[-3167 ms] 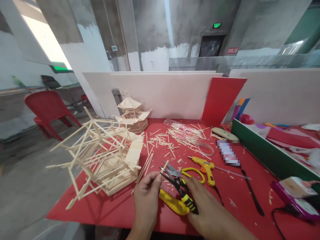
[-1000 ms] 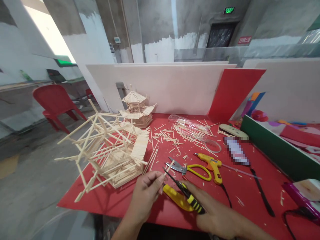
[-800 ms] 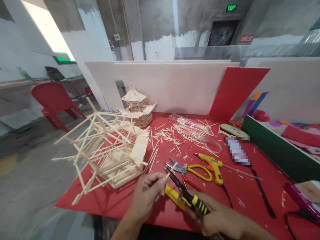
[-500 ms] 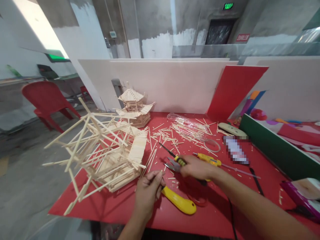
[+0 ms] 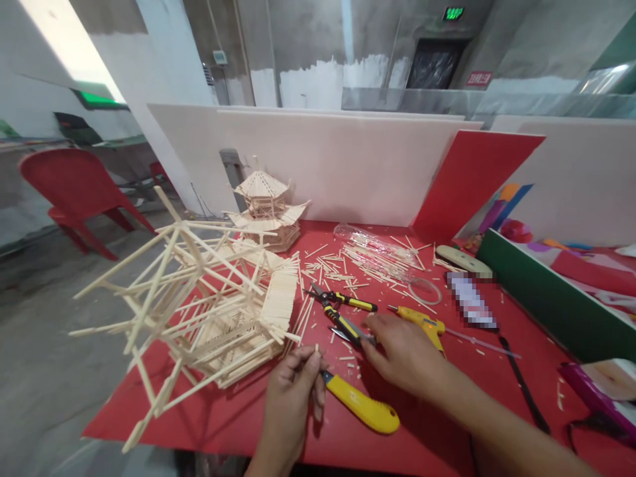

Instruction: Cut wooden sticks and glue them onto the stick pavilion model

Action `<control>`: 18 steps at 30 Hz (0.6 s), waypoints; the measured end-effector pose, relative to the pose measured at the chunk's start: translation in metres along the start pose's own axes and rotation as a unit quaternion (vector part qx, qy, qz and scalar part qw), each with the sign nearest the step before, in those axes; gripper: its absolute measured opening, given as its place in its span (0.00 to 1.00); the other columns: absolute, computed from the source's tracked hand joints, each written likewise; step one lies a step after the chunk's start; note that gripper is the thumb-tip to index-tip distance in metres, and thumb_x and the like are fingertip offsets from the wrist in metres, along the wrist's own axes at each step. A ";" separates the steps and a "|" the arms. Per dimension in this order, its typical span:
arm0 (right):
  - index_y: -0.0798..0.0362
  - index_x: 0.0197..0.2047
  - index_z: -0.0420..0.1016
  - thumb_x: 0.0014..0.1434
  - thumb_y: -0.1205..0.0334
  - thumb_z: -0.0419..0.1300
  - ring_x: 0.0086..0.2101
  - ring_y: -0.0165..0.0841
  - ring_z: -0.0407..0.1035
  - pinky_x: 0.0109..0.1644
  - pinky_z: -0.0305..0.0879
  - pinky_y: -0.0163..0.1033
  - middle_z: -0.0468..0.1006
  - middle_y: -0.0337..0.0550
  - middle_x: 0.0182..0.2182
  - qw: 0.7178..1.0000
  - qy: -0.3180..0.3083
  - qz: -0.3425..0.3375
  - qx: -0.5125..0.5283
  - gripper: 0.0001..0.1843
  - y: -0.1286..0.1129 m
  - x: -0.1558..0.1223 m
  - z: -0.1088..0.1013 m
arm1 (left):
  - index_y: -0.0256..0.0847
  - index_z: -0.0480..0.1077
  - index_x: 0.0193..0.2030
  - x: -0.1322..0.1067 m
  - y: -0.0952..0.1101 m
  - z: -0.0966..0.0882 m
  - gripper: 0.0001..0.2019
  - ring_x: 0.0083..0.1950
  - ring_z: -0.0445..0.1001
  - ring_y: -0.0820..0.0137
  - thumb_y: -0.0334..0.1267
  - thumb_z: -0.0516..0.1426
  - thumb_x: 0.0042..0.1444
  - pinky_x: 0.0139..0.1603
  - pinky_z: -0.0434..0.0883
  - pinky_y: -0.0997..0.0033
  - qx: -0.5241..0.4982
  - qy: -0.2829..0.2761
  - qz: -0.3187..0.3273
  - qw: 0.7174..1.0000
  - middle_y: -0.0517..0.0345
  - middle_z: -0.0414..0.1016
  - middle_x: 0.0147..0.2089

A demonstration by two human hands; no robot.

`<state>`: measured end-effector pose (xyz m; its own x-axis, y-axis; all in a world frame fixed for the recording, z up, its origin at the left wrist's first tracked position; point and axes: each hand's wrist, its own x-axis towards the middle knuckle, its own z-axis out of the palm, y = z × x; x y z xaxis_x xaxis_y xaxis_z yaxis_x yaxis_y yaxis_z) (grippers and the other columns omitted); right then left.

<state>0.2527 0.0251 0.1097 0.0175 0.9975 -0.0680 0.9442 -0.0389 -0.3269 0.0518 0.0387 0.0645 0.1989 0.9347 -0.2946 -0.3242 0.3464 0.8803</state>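
My left hand (image 5: 293,391) is closed, pinching a short wooden stick (image 5: 317,348) between thumb and fingertips. The yellow-handled utility knife (image 5: 365,405) lies just right of it, its front end near my fingers. My right hand (image 5: 410,354) hovers low over the table, thumb and fingers apart. Around its fingertips lie black-and-yellow pliers (image 5: 342,324) with their handles spread, and grey-bladed scissors (image 5: 340,334) partly beneath them. Contact with either tool is unclear. A wooden stick framework (image 5: 199,305) with a slatted roof panel stands left of my hands.
Behind stands a small stick pagoda (image 5: 263,205). Loose sticks (image 5: 325,266) and a plastic bag of sticks (image 5: 377,255) lie beyond the pliers. To the right are a yellow glue gun (image 5: 421,321), a pixelated object (image 5: 471,301) and a green-sided box (image 5: 546,298). White boards (image 5: 322,165) rise behind.
The pliers have left my right hand's grip and now lie on the table with handles spread. My right hand has drawn back slightly right. The left keeps its pinch. The view has shifted slightly.
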 end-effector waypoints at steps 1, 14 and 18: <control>0.55 0.43 0.75 0.59 0.60 0.54 0.41 0.45 0.71 0.47 0.63 0.48 0.76 0.53 0.39 1.000 -0.009 0.015 -0.013 0.12 0.005 -0.015 0.006 | 0.36 0.74 0.35 0.000 0.000 0.001 0.20 0.11 0.60 0.81 0.51 0.68 0.46 0.10 0.59 0.82 0.004 -0.005 0.001 1.000 0.64 0.74 0.20; 0.53 0.63 0.64 0.47 0.70 0.58 0.43 0.45 0.71 0.44 0.61 0.44 0.76 0.54 0.44 0.993 -0.013 0.045 -0.106 0.36 0.032 -0.038 0.045 | 0.36 0.76 0.34 -0.016 -0.001 -0.002 0.18 0.14 0.60 0.81 0.52 0.67 0.48 0.15 0.59 0.82 0.074 0.007 0.040 0.996 0.66 0.69 0.16; 0.52 0.62 0.66 0.55 0.62 0.58 0.40 0.46 0.74 0.39 0.62 0.42 0.79 0.54 0.42 0.995 -0.023 0.056 -0.082 0.29 0.040 -0.048 0.038 | 0.37 0.77 0.34 -0.020 0.000 -0.004 0.18 0.15 0.60 0.81 0.52 0.66 0.50 0.16 0.59 0.82 0.092 0.010 0.052 0.994 0.65 0.68 0.17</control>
<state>0.2771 -0.0268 0.0645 0.1150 0.9835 -0.1399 0.9781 -0.1367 -0.1569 0.0442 0.0199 0.0688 0.1546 0.9668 -0.2033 -0.1673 0.2284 0.9591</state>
